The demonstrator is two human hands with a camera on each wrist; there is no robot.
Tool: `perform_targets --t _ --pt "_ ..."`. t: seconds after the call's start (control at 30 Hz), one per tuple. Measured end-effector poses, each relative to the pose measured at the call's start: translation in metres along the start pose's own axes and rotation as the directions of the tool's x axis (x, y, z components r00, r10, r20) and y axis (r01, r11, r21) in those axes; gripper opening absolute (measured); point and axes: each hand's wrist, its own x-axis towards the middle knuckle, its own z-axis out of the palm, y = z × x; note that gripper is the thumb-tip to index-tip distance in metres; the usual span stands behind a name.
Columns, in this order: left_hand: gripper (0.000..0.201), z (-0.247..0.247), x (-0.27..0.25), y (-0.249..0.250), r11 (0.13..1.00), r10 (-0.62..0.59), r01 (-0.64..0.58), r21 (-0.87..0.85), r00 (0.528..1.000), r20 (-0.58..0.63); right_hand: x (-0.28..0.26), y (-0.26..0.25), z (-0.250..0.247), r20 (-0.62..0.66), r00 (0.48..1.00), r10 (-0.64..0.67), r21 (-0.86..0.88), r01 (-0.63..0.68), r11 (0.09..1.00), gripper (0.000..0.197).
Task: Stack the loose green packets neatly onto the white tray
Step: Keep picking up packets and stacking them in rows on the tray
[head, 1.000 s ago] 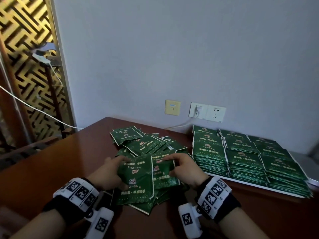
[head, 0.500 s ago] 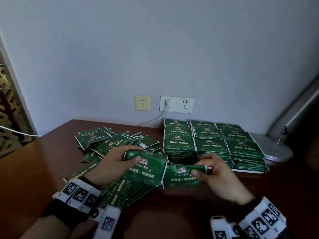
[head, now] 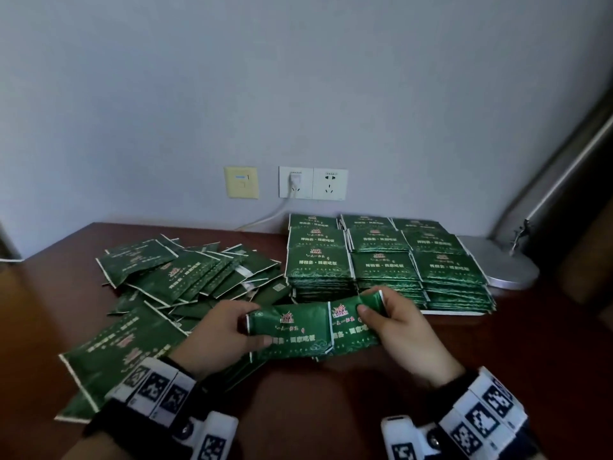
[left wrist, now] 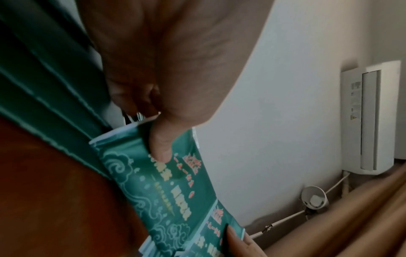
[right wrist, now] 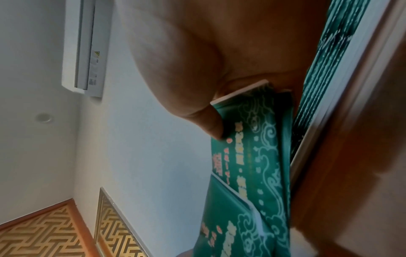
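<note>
While the head view is looking down over the brown table, the left hand is gripping the left end of a small bunch of green packets, thumb on top and fingers curled behind, and the right hand is pinching the right end of a second bunch, which is overlapping the first just above the table's front part. Behind them, neat stacks are sitting in rows on the white tray, whose front edge is showing just beyond the right hand. Loose packets are lying scattered on the table's left side, well apart from the lamp base at the right. Along the left wrist view, the left hand is pressing its thumb down on the packets, with a right fingertip touching the far end. Along the right wrist view, the right hand is clamping its thumb onto the packets, and the tray edge with its stacks is running just beside them.
</note>
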Motion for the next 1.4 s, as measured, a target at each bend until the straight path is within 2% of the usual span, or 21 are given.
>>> perform_targets --t 0.1,0.17,0.23,0.3,0.37,0.47,0.57,0.7,0.8,0.9,0.97,1.07,1.2,1.3,1.4 --pt "0.014 -0.001 -0.003 0.003 1.0 0.004 -0.003 0.015 0.994 -0.106 0.002 0.0 0.003 -0.035 0.999 0.034 0.043 -0.033 0.999 0.009" --pt "0.015 -0.001 -0.004 0.006 0.992 0.042 -0.06 -0.111 0.987 -0.157 0.003 -0.002 0.004 -0.079 0.99 0.115 0.149 -0.102 0.984 0.017" --pt "0.015 -0.003 -0.005 0.012 0.946 0.044 -0.105 -0.306 0.979 -0.2 0.004 -0.006 0.003 -0.125 0.98 0.155 0.225 -0.124 0.966 0.024" --pt "0.015 -0.006 -0.002 0.024 0.895 0.01 -0.11 -0.431 0.974 -0.228 0.004 -0.007 0.001 -0.182 0.973 0.144 0.257 -0.094 0.962 0.026" --pt "0.014 -0.012 0.01 0.037 0.884 0.004 -0.119 -0.453 0.969 -0.246 0.005 -0.007 0.0 -0.242 0.961 0.131 0.332 -0.045 0.942 0.026" --pt "0.018 -0.029 0.044 0.059 0.856 -0.01 -0.124 -0.502 0.966 -0.257 0.008 -0.009 -0.005 -0.331 0.937 0.107 0.455 0.06 0.888 0.023" --pt "0.023 -0.044 0.081 0.077 0.791 -0.083 -0.075 -0.607 0.97 -0.228 0.017 -0.023 -0.015 -0.384 0.917 0.112 0.562 0.136 0.816 0.021" --pt "0.034 -0.041 0.128 0.077 0.754 -0.117 -0.016 -0.656 0.98 -0.158 0.058 -0.052 -0.036 -0.34 0.918 0.204 0.593 0.042 0.804 0.024" --pt "0.037 -0.027 0.155 0.067 0.787 -0.118 -0.009 -0.617 0.979 -0.164 0.102 -0.077 -0.048 -0.329 0.912 0.244 0.538 -0.031 0.842 0.029" --pt "0.051 -0.016 0.172 0.053 0.795 -0.124 -0.03 -0.606 0.97 -0.211 0.152 -0.098 -0.052 -0.249 0.941 0.231 0.429 -0.107 0.897 0.036" --pt "0.059 -0.01 0.177 0.042 0.877 -0.1 -0.038 -0.479 0.961 -0.259 0.189 -0.101 -0.05 -0.204 0.956 0.209 0.297 -0.143 0.944 0.043" --pt "0.052 0.001 0.182 0.03 0.97 -0.061 -0.009 -0.241 0.958 -0.282 0.238 -0.091 -0.037 -0.204 0.963 0.177 0.086 -0.163 0.983 0.039" --pt "0.043 0.01 0.184 0.025 1.0 0.001 -0.004 -0.01 0.961 -0.276 0.282 -0.061 -0.014 -0.228 0.955 0.19 -0.144 -0.226 0.963 0.037" --pt "0.037 0.012 0.184 0.026 0.998 0.012 0.004 0.055 0.957 -0.291 0.296 -0.041 0.0 -0.231 0.947 0.223 -0.27 -0.283 0.921 0.035" --pt "0.041 0.009 0.183 0.028 0.995 -0.017 0.041 0.088 0.966 -0.257 0.302 -0.033 0.006 -0.224 0.945 0.237 -0.414 -0.312 0.855 0.036"
